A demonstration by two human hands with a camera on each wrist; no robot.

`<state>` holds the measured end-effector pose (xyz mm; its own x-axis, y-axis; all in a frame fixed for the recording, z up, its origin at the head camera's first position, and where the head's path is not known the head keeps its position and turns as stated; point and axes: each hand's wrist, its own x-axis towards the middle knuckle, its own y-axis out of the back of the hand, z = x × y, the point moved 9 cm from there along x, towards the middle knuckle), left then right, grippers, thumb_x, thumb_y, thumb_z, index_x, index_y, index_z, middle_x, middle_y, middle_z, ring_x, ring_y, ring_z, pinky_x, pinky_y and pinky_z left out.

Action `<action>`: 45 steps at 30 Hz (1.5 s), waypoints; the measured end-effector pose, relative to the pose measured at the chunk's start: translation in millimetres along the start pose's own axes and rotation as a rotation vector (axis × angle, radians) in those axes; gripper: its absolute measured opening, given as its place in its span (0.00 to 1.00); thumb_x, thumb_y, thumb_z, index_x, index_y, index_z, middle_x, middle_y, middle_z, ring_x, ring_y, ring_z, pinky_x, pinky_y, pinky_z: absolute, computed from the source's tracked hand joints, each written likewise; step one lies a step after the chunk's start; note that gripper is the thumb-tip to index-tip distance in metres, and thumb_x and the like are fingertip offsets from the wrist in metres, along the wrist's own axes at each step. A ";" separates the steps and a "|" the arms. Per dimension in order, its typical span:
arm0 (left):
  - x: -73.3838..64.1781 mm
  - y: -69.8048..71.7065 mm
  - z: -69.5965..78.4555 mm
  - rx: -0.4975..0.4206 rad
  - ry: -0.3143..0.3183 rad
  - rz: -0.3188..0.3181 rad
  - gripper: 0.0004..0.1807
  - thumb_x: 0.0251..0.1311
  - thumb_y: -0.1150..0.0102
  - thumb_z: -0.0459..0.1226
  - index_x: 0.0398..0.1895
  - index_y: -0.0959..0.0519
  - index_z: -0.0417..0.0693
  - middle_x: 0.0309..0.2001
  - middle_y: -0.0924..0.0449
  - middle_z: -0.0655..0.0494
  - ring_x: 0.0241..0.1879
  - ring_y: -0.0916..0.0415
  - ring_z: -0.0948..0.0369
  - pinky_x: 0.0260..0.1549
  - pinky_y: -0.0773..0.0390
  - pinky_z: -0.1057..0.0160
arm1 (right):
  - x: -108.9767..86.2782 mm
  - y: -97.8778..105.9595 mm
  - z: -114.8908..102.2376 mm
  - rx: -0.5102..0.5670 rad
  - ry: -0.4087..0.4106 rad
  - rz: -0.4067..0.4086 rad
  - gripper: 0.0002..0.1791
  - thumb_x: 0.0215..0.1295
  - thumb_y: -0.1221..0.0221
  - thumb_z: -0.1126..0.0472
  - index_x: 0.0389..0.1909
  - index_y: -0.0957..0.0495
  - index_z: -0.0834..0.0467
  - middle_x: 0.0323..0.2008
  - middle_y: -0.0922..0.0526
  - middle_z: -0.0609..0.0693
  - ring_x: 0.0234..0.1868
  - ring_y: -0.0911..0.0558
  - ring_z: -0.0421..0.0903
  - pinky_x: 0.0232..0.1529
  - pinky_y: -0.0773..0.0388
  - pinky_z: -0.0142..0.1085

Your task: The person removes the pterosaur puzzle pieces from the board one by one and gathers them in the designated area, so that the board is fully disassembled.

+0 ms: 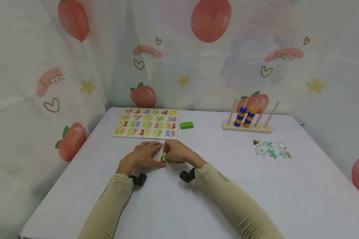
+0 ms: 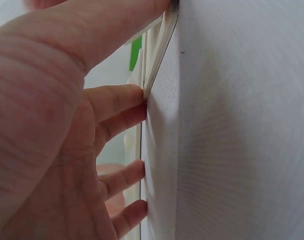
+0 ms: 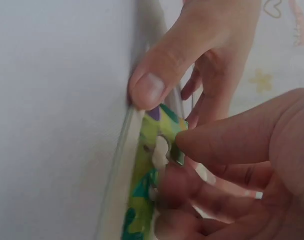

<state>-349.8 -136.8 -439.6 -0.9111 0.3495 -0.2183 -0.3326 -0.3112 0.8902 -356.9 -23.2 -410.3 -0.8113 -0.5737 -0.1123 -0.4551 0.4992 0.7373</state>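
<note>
The table (image 1: 155, 212) is topped in plain white and is enclosed at the back and on the left by pale, softly creased fabric (image 1: 107, 56), which is printed with red fruits (image 1: 211, 20), yellow flowers (image 1: 183, 81), brown heart outlines (image 1: 139, 64) and "happy" lettering (image 1: 147, 51). Muted, diffuse light is spread throughout, and soft shadows are cast on the table.

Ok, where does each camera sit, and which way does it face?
Head: worn on the head, facing forward and down at the table; left hand, right hand and both sleeves show.
Left wrist: worn there, facing the left fingertips and the board; the left hand shows.
Right wrist: worn there, facing a puzzle piece at the right fingertips; both hands show.
Shared: head and right wrist show both hands.
</note>
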 end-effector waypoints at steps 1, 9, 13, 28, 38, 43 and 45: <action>-0.1 0.0 -0.1 -0.002 0.002 0.000 0.52 0.61 0.26 0.61 0.84 0.36 0.55 0.83 0.40 0.53 0.80 0.51 0.43 0.78 0.51 0.33 | -0.3 -0.5 0.2 0.003 0.007 0.004 0.09 0.65 0.37 0.75 0.42 0.23 0.60 0.37 0.21 0.51 0.40 0.24 0.47 0.40 0.27 0.35; 1.5 -1.8 0.1 0.009 -0.001 -0.009 0.52 0.61 0.27 0.62 0.84 0.36 0.55 0.83 0.41 0.53 0.80 0.51 0.43 0.77 0.50 0.33 | -2.7 2.7 1.6 0.018 0.038 0.043 0.07 0.68 0.38 0.73 0.43 0.21 0.61 0.37 0.20 0.51 0.39 0.22 0.46 0.38 0.25 0.34; 0.3 -0.4 1.0 0.018 0.005 -0.007 0.52 0.62 0.27 0.62 0.84 0.36 0.54 0.83 0.41 0.52 0.80 0.51 0.42 0.77 0.50 0.32 | -3.8 9.2 7.1 0.042 0.027 0.064 0.07 0.70 0.40 0.71 0.46 0.21 0.61 0.38 0.19 0.52 0.39 0.21 0.47 0.37 0.23 0.34; 4.6 -4.0 -1.8 0.029 0.026 -0.022 0.54 0.61 0.27 0.63 0.86 0.39 0.55 0.84 0.44 0.52 0.81 0.52 0.42 0.78 0.52 0.34 | -27.2 30.7 28.7 0.097 -0.007 0.086 0.05 0.75 0.38 0.66 0.47 0.19 0.61 0.36 0.19 0.51 0.37 0.22 0.46 0.37 0.24 0.35; 0.9 -2.3 -1.1 0.017 0.019 0.006 0.53 0.60 0.26 0.61 0.85 0.37 0.54 0.83 0.42 0.51 0.80 0.51 0.42 0.77 0.49 0.33 | -42.3 45.8 44.4 0.105 -0.001 0.132 0.04 0.75 0.38 0.66 0.47 0.19 0.62 0.35 0.20 0.51 0.37 0.23 0.47 0.36 0.25 0.37; 1.2 -3.1 -1.9 0.012 0.014 0.015 0.53 0.59 0.26 0.62 0.84 0.36 0.55 0.83 0.41 0.51 0.80 0.50 0.42 0.77 0.49 0.32 | -50.1 52.6 53.1 0.106 0.000 0.156 0.05 0.74 0.39 0.67 0.46 0.19 0.63 0.35 0.19 0.51 0.37 0.23 0.47 0.37 0.25 0.38; 1.7 -3.2 -2.2 0.013 0.010 0.019 0.53 0.59 0.26 0.62 0.84 0.36 0.55 0.83 0.41 0.51 0.80 0.50 0.42 0.77 0.49 0.33 | -53.4 55.1 56.9 0.108 -0.009 0.162 0.05 0.75 0.39 0.67 0.47 0.19 0.63 0.36 0.18 0.52 0.37 0.23 0.48 0.38 0.25 0.38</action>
<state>-350.8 -137.1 -443.8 -0.9198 0.3345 -0.2053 -0.3121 -0.3064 0.8993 -359.5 72.0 -401.5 -0.8802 -0.4746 -0.0047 -0.3548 0.6514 0.6706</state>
